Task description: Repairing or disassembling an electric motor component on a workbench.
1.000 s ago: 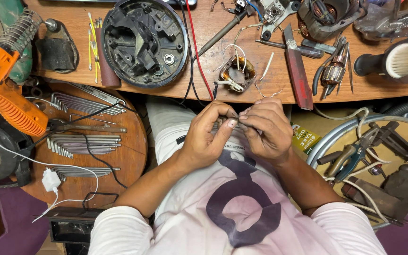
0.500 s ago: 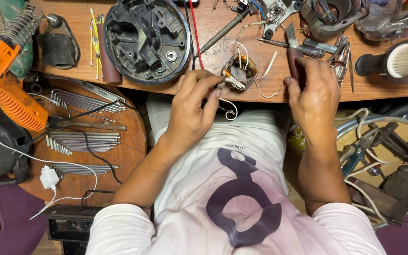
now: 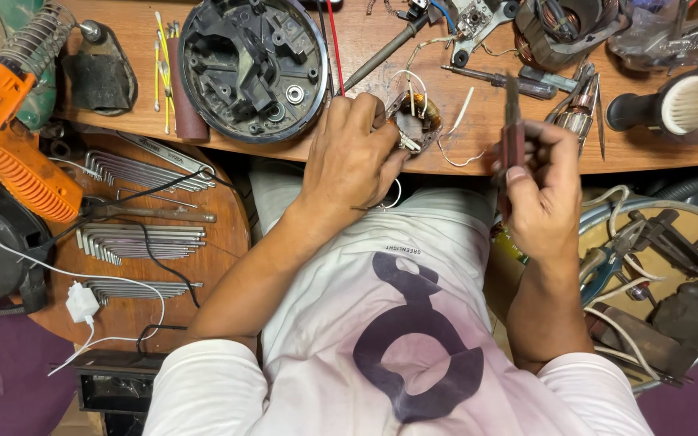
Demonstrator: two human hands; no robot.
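Observation:
My left hand (image 3: 355,153) rests at the wooden bench's (image 3: 462,153) front edge, its fingers on a small copper-wound coil part (image 3: 415,123) with white wires trailing off it. My right hand (image 3: 541,184) is raised in front of the bench, shut on a red-handled tool (image 3: 513,137) that points up and away from me. The two hands are about a hand's width apart. A thin white wire loop (image 3: 396,196) hangs below my left hand, over my white shirt.
A round black motor housing (image 3: 254,66) lies left of the coil part. Screwdrivers (image 3: 498,78), a motor armature (image 3: 577,113) and a brush (image 3: 676,105) lie on the right. An orange heat gun (image 3: 11,137) and rows of hex keys (image 3: 143,238) sit left. A tool basket (image 3: 662,282) is right.
My hands were together over my lap working a wire. The left then went to the coil part on the bench; the right reached out and now holds up the red-handled tool.

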